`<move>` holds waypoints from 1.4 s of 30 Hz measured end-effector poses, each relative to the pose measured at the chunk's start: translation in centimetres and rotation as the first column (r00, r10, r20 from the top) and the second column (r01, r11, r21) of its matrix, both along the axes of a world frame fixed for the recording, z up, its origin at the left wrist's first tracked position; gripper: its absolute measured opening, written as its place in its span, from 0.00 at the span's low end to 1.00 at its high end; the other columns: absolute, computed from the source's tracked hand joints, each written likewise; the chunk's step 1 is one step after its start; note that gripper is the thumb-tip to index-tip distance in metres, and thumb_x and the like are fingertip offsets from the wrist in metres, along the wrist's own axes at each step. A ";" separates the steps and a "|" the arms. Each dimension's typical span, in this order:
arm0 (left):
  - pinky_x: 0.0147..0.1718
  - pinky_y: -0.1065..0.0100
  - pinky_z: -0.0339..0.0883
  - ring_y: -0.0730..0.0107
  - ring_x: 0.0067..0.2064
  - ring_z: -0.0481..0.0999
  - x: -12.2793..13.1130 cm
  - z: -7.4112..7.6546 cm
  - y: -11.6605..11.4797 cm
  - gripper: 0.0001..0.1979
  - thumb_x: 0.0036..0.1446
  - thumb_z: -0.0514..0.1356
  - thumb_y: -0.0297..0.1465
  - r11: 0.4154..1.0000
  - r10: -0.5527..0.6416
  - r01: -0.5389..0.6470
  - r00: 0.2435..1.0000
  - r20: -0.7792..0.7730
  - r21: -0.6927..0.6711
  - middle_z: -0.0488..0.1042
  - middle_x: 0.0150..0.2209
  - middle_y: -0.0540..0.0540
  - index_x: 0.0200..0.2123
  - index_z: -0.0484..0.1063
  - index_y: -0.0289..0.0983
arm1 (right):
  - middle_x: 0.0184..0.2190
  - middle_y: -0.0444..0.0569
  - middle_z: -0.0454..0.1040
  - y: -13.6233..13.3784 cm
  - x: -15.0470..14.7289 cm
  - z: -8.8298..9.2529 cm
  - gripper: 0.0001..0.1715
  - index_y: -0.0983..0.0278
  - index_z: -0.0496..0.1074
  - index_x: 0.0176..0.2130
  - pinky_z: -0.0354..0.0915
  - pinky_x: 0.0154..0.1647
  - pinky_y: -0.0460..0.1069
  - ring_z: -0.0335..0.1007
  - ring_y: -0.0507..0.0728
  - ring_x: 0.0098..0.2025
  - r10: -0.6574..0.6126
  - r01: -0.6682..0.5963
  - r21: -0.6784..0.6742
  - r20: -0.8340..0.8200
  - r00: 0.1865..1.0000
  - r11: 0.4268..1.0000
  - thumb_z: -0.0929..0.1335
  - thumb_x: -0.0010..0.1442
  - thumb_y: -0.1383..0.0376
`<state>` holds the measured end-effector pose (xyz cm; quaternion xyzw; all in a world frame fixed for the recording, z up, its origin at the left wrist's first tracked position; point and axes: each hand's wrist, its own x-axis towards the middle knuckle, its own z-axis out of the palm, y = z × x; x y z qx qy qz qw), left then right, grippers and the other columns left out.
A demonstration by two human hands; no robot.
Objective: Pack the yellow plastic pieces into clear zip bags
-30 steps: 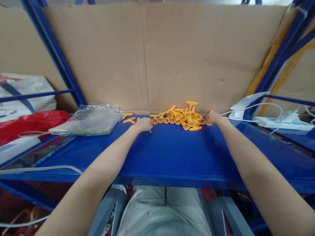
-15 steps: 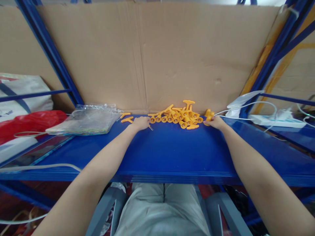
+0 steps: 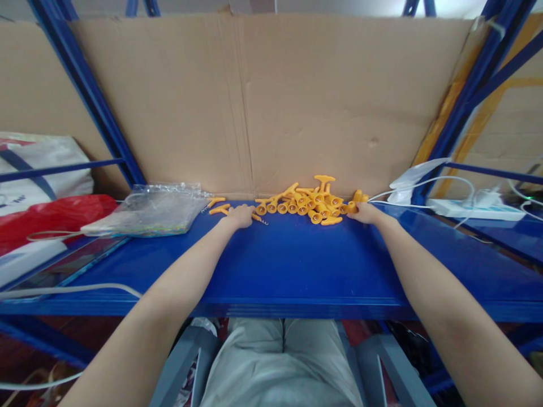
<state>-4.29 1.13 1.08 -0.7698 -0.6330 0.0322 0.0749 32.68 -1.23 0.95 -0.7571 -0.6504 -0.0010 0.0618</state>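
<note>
As left fingers (image 3: 249, 213) touch a corkscrew (image 3: 257, 217), right fingers (image 3: 357, 214) touch caps (image 3: 352, 207).

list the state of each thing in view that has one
left hand: closed on a yellow corkscrew, spiral showing
right hand: gripping a yellow sleeve
corkscrew pile: heaped, several bell mouths facing out
two loose corkscrews: lying down, one spiral bare
clear plastic packaging: lying flat, crinkled at the back
red plastic bag: crumpled
cardboard panel: upright, creased
power strip: lying flat

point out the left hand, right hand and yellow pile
left hand (image 3: 241, 216): head view, back of hand
right hand (image 3: 365, 213): head view, back of hand
yellow pile (image 3: 311, 203): head view, its middle
</note>
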 end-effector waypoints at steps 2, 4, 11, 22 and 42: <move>0.52 0.53 0.65 0.51 0.56 0.71 0.1 0.3 -0.2 0.24 0.57 0.49 0.25 1.000 0.009 -0.009 1.000 -0.022 0.004 0.71 0.56 0.34 0.56 0.68 0.39 | 0.48 0.65 0.74 -0.1 0.0 0.1 0.22 0.75 0.70 0.52 0.65 0.48 0.52 0.71 0.66 0.50 0.021 -0.021 -0.010 -0.001 1.000 1.000 0.65 0.61 0.65; 0.52 0.53 0.65 0.50 0.56 0.71 0.2 0.6 -0.4 0.23 0.58 0.49 0.25 0.999 0.035 -0.035 0.998 -0.044 0.010 0.71 0.55 0.32 0.55 0.69 0.37 | 0.47 0.65 0.75 -0.2 0.0 0.2 0.21 0.75 0.71 0.51 0.65 0.47 0.51 0.72 0.66 0.49 0.034 -0.034 -0.018 -0.004 0.999 0.999 0.64 0.61 0.67; 0.49 0.59 0.67 0.52 0.53 0.74 -0.3 1.0 -0.5 0.20 0.57 0.51 0.26 0.991 0.076 -0.079 0.997 0.030 0.107 0.72 0.54 0.35 0.52 0.69 0.38 | 0.47 0.63 0.76 0.0 0.6 0.7 0.21 0.72 0.71 0.51 0.65 0.45 0.48 0.73 0.64 0.50 -0.034 0.028 0.125 0.046 0.998 0.992 0.66 0.58 0.68; 0.47 0.63 0.66 0.58 0.50 0.75 0.8 1.5 -1.0 0.17 0.61 0.50 0.32 0.927 -0.124 0.038 0.970 0.208 0.373 0.76 0.47 0.41 0.52 0.66 0.40 | 0.49 0.58 0.75 -0.4 -2.6 2.5 0.20 0.67 0.70 0.51 0.64 0.51 0.52 0.71 0.63 0.51 0.213 -0.209 0.410 0.037 0.976 0.888 0.65 0.58 0.68; 0.42 0.64 0.68 0.58 0.44 0.78 2.8 1.3 -2.6 0.17 0.58 0.53 0.35 0.878 -0.347 0.285 0.932 0.102 0.383 0.79 0.42 0.42 0.47 0.72 0.38 | 0.43 0.53 0.79 -1.6 -7.7 2.1 0.15 0.65 0.74 0.44 0.68 0.46 0.52 0.75 0.60 0.44 0.564 -0.559 0.305 0.081 0.822 0.771 0.68 0.56 0.72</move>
